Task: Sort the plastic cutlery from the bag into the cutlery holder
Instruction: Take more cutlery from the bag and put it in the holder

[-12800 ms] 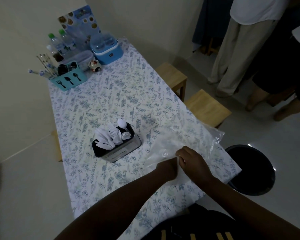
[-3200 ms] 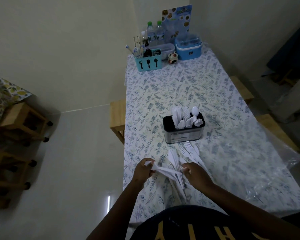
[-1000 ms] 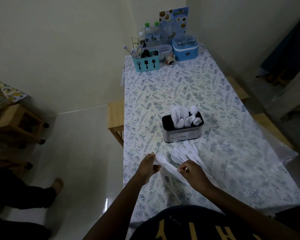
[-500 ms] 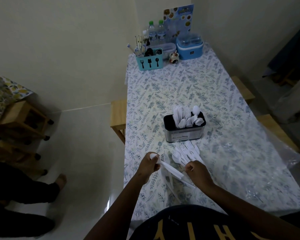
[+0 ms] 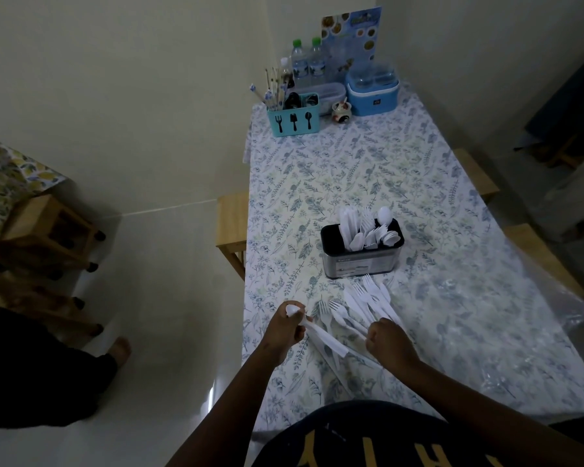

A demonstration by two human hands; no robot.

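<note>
A black and silver cutlery holder (image 5: 361,262) stands mid-table with white plastic knives, forks and spoons upright in it. Just in front of it a loose pile of white plastic cutlery (image 5: 368,303) lies on the floral tablecloth. My left hand (image 5: 285,328) is closed around a bundle of white spoons (image 5: 324,338), their bowls at my fist and the handles pointing right. My right hand (image 5: 386,342) is closed over the near end of the pile, pinching white handles. The clear plastic bag (image 5: 506,318) lies flat on the table's right side.
At the far end stand a teal cutlery caddy (image 5: 292,119), water bottles (image 5: 305,64), a blue box (image 5: 371,92) and a menu card. Wooden stools sit on both sides of the table. Another person's leg and foot (image 5: 115,348) are on the floor at left.
Over the last second my left hand has kept the spoon bundle while my right hand shifted slightly right along the pile. The person's foot at left has moved closer.
</note>
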